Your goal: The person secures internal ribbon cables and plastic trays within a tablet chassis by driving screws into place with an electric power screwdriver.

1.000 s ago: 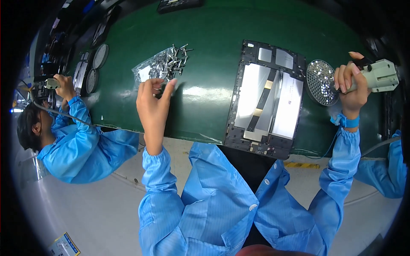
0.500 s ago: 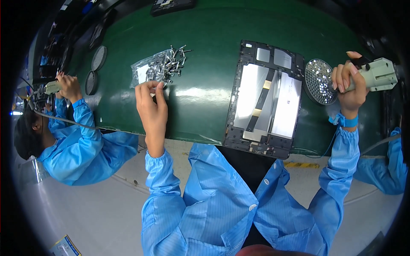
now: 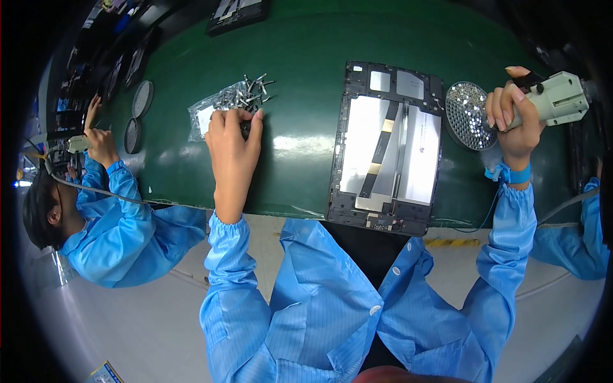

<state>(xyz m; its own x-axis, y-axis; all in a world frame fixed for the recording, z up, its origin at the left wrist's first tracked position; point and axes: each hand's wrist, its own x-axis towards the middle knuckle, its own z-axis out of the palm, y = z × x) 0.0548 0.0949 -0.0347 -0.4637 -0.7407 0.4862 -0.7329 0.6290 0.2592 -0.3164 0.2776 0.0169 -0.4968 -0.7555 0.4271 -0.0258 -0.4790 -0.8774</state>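
Note:
My left hand (image 3: pixel 232 153) reaches over the near side of a pile of small metal parts (image 3: pixel 246 92), which spills from a clear plastic bag (image 3: pixel 199 121). Its fingers are curled down toward the thumb; anything between them is hidden. On the far right, my right hand (image 3: pixel 518 131) grips a pale electric screwdriver (image 3: pixel 560 99). The driver's nose points left over a round perforated tray (image 3: pixel 469 118) of shiny screws. Between my hands lies an opened tablet (image 3: pixel 361 140), silver panels up, with a dark flat ribbon cable (image 3: pixel 379 150) slanting across it.
Everything lies on a green mat (image 3: pixel 294 57). Another opened device (image 3: pixel 236 16) sits at the far edge. Two round dishes (image 3: pixel 133 135) stand at left, near a co-worker (image 3: pixel 118 236) in blue who holds a similar driver (image 3: pixel 78 144). A blue sleeve (image 3: pixel 568 249) shows at right.
My left hand has moved slightly right over the metal parts, its fingers curling further. My right hand still holds the screwdriver at the screw tray. The whole view has shifted a little.

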